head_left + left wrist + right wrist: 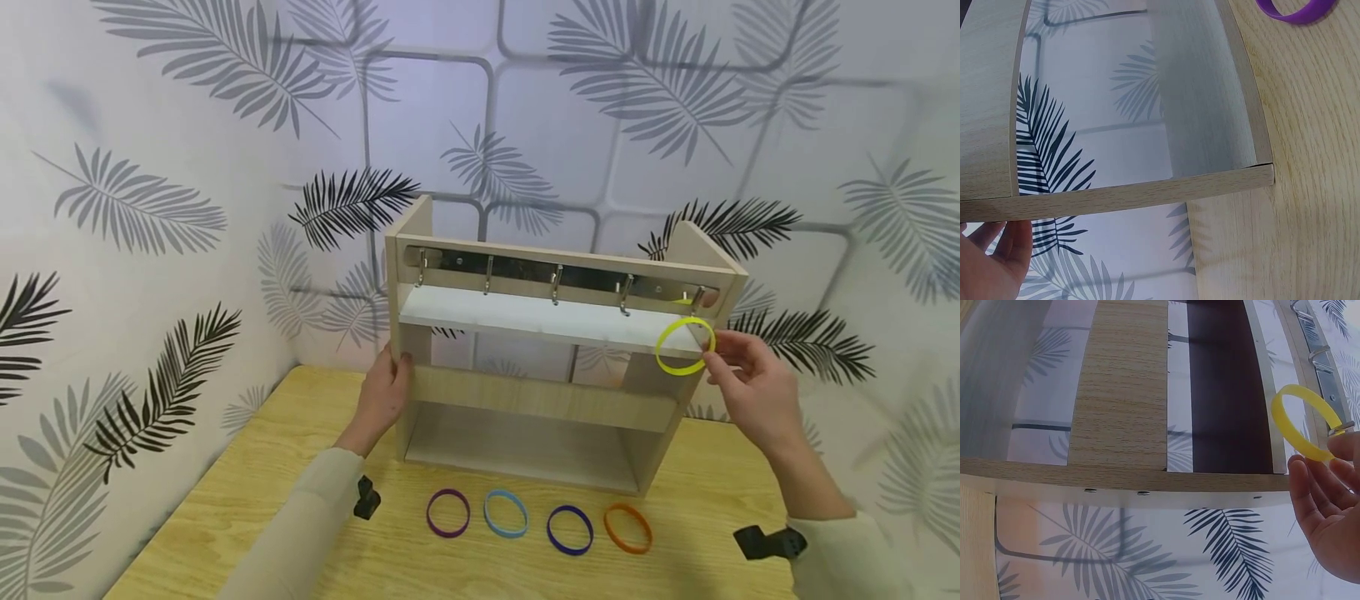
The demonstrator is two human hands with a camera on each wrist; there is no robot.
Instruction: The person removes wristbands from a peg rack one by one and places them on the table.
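Note:
My right hand (pixel 753 387) pinches a yellow wristband (pixel 660 360) between thumb and fingers at the right end of a small wooden shelf (pixel 540 404). The band's upper edge is close to the rightmost metal hook (pixel 698 298); in the right wrist view the hook tip (pixel 1341 428) overlaps the band (pixel 1291 428) near the thumb. Whether the band hangs on it, I cannot tell. With my left hand (pixel 382 396) I hold the shelf's left side panel, thumb near its front edge; the left wrist view shows bent fingers (pixel 1016 244) against the outer face.
In front of the shelf lie a purple wristband (pixel 429 512), a light blue one (pixel 487 515), a dark blue one (pixel 551 533) and an orange one (pixel 628 548) on the wooden table (pixel 300 517). Several hooks line a metal strip (pixel 517 268). Behind is a leaf-patterned wall (pixel 427 108).

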